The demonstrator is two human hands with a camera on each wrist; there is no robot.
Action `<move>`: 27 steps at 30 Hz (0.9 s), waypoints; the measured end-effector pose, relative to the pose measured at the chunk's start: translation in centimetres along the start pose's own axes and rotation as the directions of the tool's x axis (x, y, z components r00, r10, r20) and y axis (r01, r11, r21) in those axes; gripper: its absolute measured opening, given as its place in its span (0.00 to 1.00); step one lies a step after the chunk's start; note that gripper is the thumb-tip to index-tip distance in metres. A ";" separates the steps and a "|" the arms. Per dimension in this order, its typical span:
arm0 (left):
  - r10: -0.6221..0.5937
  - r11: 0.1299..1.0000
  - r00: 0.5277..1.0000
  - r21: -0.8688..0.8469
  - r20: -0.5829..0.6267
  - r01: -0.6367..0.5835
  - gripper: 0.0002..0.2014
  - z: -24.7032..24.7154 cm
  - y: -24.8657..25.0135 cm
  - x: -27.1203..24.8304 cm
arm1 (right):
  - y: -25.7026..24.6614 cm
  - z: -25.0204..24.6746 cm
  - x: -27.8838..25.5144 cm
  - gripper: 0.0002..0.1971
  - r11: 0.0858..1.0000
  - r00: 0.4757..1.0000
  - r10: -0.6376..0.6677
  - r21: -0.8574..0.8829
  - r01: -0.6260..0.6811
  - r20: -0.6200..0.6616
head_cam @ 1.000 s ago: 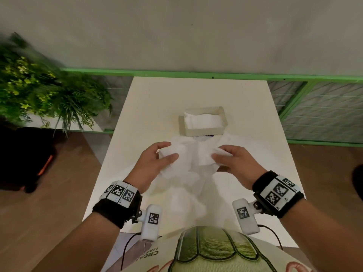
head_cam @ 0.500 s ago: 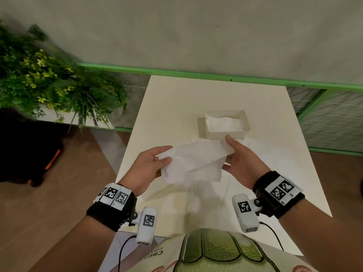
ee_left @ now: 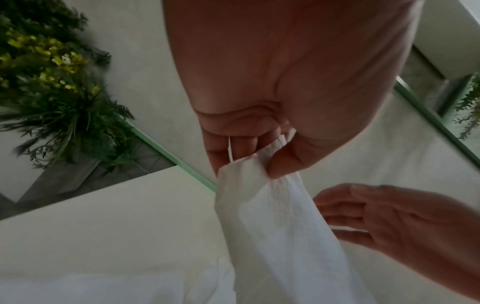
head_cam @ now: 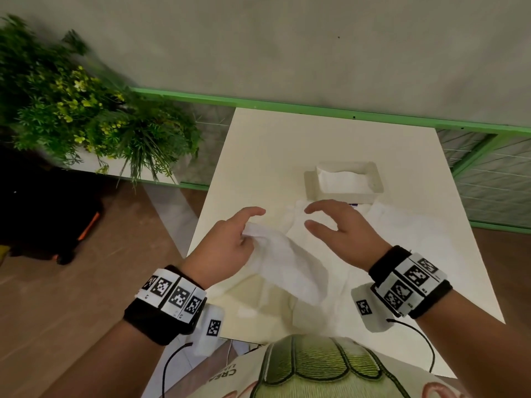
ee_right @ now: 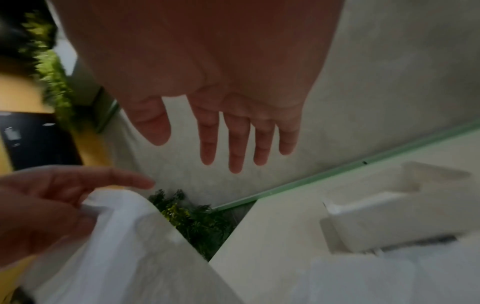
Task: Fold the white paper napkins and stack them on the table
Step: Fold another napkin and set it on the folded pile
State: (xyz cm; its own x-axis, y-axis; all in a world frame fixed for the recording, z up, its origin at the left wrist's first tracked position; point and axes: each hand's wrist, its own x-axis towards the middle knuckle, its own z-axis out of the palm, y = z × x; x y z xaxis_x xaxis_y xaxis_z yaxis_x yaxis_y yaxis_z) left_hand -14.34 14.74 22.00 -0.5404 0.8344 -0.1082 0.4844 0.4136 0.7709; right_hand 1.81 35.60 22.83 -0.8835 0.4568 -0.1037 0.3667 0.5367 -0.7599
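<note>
Hanging napkin: a white paper napkin (head_cam: 283, 261) droops from the left hand, lifted clear above the counter's near half; its free end trails down toward the near edge.
Left hand: the left hand (head_cam: 227, 251) pinches the napkin's upper corner between thumb and curled fingers, index finger stretched forward; the left wrist view shows the thumb pressed onto the paper (ee_left: 262, 197).
Right hand: the right hand (head_cam: 343, 231) is released, fingers spread and loosely bent, holding nothing; it hovers just beside the hanging napkin, on its far right side, not touching it. The right wrist view shows all fingers (ee_right: 235, 148) apart in the air.
Loose napkins: more white napkins (head_cam: 382, 225) lie spread flat on the counter under and beyond the hands, reaching toward the right edge.
Holder: a white napkin box (head_cam: 310, 182) sits past the middle of the counter, toward the far edge, with a stack of napkins inside.
Counter: a cream counter (head_cam: 273, 139), its far edge against a green rail (head_cam: 316, 106).
Surroundings: a leafy plant (head_cam: 86, 116) stands off the far left corner.
</note>
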 end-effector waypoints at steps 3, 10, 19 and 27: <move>0.038 0.993 0.999 0.116 -0.015 -0.036 0.30 -0.4 -0.3 -0.3 | -1.1 0.8 0.1 0.22 0.983 0.994 -0.080 -0.156 0.092 0.078; 0.034 0.995 0.999 -0.097 -0.027 -0.036 0.29 -0.8 0.3 -0.9 | -2.5 4.5 0.9 0.25 0.992 0.960 -0.076 0.122 0.045 0.269; -0.153 0.853 0.986 -0.513 -0.069 0.097 0.29 -2.0 -0.5 -1.1 | -2.7 3.8 1.9 0.08 0.813 0.964 0.039 0.553 -0.184 0.264; -0.183 0.806 0.980 -0.583 -0.082 0.102 0.28 -1.8 -0.3 -0.5 | -3.3 4.4 2.8 0.14 0.772 0.931 0.057 0.576 -0.270 0.360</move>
State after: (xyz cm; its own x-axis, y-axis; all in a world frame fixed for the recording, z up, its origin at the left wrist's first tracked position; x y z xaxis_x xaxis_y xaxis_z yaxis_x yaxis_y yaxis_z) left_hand -15.46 13.56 22.95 -0.6747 0.7117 -0.1954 -0.0654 0.2061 0.9763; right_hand -3.14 31.96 22.21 -0.9069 0.2003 -0.3706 0.3534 -0.1174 -0.9281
